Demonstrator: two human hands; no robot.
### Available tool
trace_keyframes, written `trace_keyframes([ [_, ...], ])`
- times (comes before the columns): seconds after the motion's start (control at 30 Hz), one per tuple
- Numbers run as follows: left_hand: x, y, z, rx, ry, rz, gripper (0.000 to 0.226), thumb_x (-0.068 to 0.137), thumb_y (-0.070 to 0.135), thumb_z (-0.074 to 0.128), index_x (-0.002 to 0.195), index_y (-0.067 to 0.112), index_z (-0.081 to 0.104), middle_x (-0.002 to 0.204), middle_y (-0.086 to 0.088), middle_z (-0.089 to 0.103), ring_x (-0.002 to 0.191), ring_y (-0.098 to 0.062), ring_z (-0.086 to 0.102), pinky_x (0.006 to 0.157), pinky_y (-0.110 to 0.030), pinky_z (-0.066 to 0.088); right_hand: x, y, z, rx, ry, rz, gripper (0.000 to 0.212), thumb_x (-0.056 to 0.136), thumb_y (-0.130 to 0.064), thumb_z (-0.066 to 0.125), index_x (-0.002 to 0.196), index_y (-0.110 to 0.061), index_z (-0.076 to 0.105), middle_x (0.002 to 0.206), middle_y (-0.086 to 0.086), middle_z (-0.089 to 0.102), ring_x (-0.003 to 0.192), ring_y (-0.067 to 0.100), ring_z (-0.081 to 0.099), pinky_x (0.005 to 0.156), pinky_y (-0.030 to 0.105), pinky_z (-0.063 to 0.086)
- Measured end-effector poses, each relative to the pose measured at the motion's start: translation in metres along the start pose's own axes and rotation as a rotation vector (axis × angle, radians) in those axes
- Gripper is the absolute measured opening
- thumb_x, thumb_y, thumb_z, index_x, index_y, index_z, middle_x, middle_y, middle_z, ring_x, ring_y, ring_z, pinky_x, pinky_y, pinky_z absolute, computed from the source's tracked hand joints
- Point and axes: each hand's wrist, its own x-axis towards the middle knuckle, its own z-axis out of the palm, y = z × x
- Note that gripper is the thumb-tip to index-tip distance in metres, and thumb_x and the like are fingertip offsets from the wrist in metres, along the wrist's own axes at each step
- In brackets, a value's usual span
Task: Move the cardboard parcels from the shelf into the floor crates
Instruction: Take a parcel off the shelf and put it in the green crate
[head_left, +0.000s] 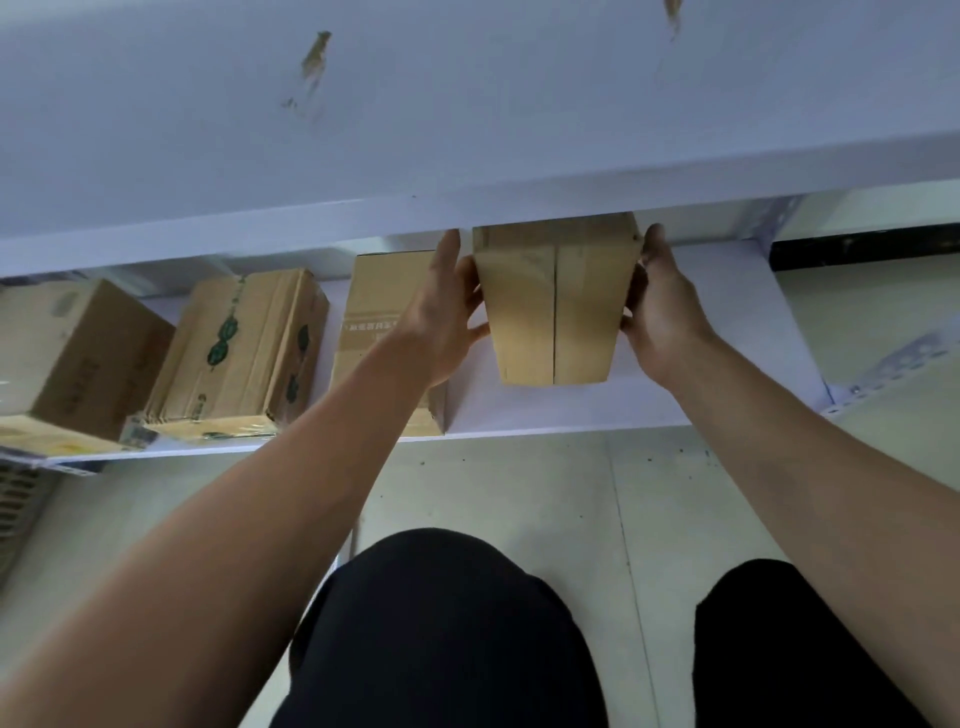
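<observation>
Pick-up step: the left hand (447, 312) and right hand (662, 312) clasp the plain brown cardboard parcel (556, 306) at 9 and 3 o'clock. Next, I think, draw it off the white shelf (675, 400) toward 6 o'clock.

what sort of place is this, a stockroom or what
Likely a stockroom or parcel storage room: white metal shelving with a slotted upright, a row of cardboard parcels on it, and a bare floor. The left hand and right hand grip one plain parcel.
</observation>
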Motion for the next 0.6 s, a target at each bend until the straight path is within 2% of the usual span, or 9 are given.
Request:
trace_keyframes([
  [0.1, -0.003, -0.010, 0.001, 0.042, -0.006, -0.047, 0.077, 0.106, 0.076, 0.008, 0.127, 0.036, 0.070, 0.143, 0.004, 0.070, 0.141, -0.016, 0.057, 0.120, -0.049, 0.038, -0.003, 0.009, -0.003, -0.039, -0.014, 0.012, 0.053, 0.111, -0.058, 0.031, 0.117, -0.018, 0.066, 0.099, 0.003, 0.073, 0.091, 0.018, 0.066, 0.085, 0.036, 0.052],
  [0.17, -0.001, -0.015, 0.003, 0.055, 0.035, -0.059, 0.077, 0.106, 0.077, 0.009, 0.126, 0.036, 0.071, 0.140, 0.004, 0.073, 0.138, -0.015, 0.060, 0.117, -0.047, 0.042, -0.005, 0.013, -0.006, -0.045, -0.038, 0.026, 0.053, 0.112, -0.058, 0.029, 0.114, -0.023, 0.068, 0.084, -0.008, 0.072, 0.080, 0.011, 0.066, 0.078, 0.030, 0.050],
  [0.27, 0.003, -0.017, 0.009, 0.045, 0.108, -0.067, 0.070, 0.107, 0.076, 0.017, 0.121, 0.036, 0.072, 0.132, 0.002, 0.076, 0.130, -0.017, 0.065, 0.117, -0.048, 0.045, -0.006, 0.014, -0.010, -0.062, -0.077, 0.054, 0.054, 0.111, -0.060, 0.028, 0.097, -0.030, 0.069, 0.062, -0.020, 0.068, 0.058, -0.004, 0.063, 0.081, 0.032, 0.049],
  [0.3, 0.004, -0.018, 0.010, 0.038, 0.126, -0.073, 0.067, 0.107, 0.075, 0.019, 0.119, 0.036, 0.072, 0.129, 0.002, 0.077, 0.129, -0.017, 0.066, 0.120, -0.049, 0.044, -0.007, 0.012, -0.010, -0.069, -0.078, 0.064, 0.053, 0.111, -0.061, 0.028, 0.096, -0.032, 0.069, 0.064, -0.021, 0.069, 0.064, -0.003, 0.065, 0.086, 0.033, 0.050],
  [0.37, 0.006, -0.018, 0.014, 0.034, 0.152, -0.074, 0.064, 0.107, 0.075, 0.021, 0.119, 0.037, 0.071, 0.126, 0.007, 0.076, 0.128, -0.015, 0.066, 0.122, -0.051, 0.043, -0.008, 0.008, -0.010, -0.087, -0.074, 0.072, 0.053, 0.109, -0.064, 0.030, 0.106, -0.032, 0.071, 0.079, -0.018, 0.076, 0.086, 0.003, 0.069, 0.091, 0.034, 0.052],
  [0.47, 0.002, -0.018, 0.018, 0.007, 0.180, -0.066, 0.064, 0.106, 0.076, 0.024, 0.131, 0.038, 0.069, 0.131, 0.007, 0.076, 0.127, -0.013, 0.066, 0.122, -0.054, 0.042, -0.014, 0.001, -0.011, -0.107, -0.064, 0.088, 0.050, 0.108, -0.066, 0.030, 0.113, -0.035, 0.070, 0.107, -0.005, 0.077, 0.106, 0.014, 0.070, 0.098, 0.040, 0.053],
  [0.53, -0.003, -0.019, 0.020, -0.006, 0.187, -0.053, 0.067, 0.105, 0.078, 0.024, 0.136, 0.039, 0.068, 0.137, 0.007, 0.074, 0.129, -0.013, 0.066, 0.122, -0.055, 0.041, -0.020, -0.001, -0.013, -0.119, -0.069, 0.083, 0.050, 0.108, -0.066, 0.029, 0.115, -0.038, 0.069, 0.121, 0.000, 0.074, 0.113, 0.018, 0.068, 0.105, 0.045, 0.052],
  [0.6, -0.009, -0.021, 0.018, -0.007, 0.170, -0.046, 0.071, 0.103, 0.080, 0.021, 0.137, 0.038, 0.068, 0.145, 0.005, 0.070, 0.135, -0.015, 0.062, 0.125, -0.056, 0.036, -0.022, -0.001, -0.017, -0.095, -0.064, 0.058, 0.051, 0.108, -0.066, 0.030, 0.118, -0.034, 0.070, 0.125, 0.003, 0.072, 0.111, 0.018, 0.069, 0.105, 0.045, 0.053],
])
